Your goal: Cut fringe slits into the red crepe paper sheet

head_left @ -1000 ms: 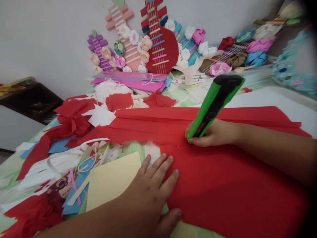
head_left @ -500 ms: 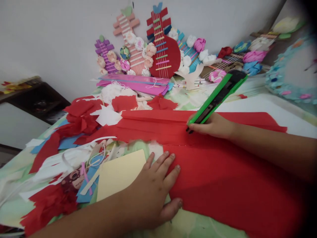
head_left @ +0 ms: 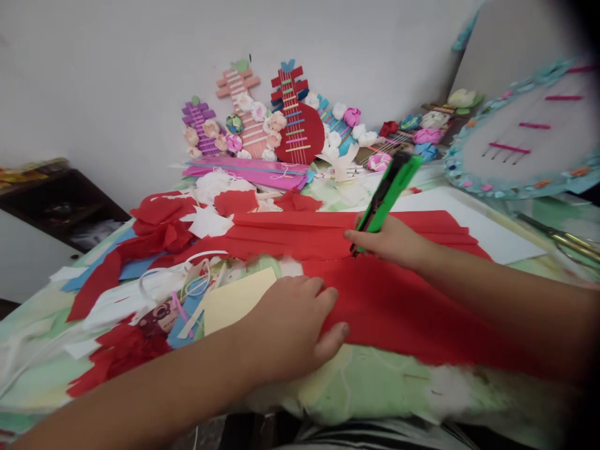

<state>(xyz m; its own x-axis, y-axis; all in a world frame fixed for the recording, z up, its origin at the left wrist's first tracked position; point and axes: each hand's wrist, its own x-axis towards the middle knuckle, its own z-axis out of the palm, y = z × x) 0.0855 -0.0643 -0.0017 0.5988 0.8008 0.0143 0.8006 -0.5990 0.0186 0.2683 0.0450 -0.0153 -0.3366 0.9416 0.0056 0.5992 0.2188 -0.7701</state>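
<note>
A wide sheet of red crepe paper [head_left: 407, 312] lies across the table, with a folded strip of red paper [head_left: 281, 232] along its far side. My right hand [head_left: 391, 240] is closed around a green and black utility knife [head_left: 387, 194]. The knife leans to the right, its tip down at the border between strip and sheet. My left hand [head_left: 295, 325] rests at the sheet's left edge, fingers bent and thumb apart, with nothing visible in it. Beside it lies a cream paper sheet [head_left: 237, 299], partly covered by the left hand and forearm.
Red paper scraps [head_left: 126, 353] and white strips [head_left: 122, 294] litter the left side. Paper-flower guitar crafts [head_left: 300, 140] lean on the wall. A white board [head_left: 506, 234] lies at right, near scissors [head_left: 569, 240] and a blue-trimmed craft [head_left: 520, 147].
The view has shifted, showing the scissors and the table's near edge. The knife stands more upright, its tip closer to the strip's near edge. My left fingers have bent from lying flat.
</note>
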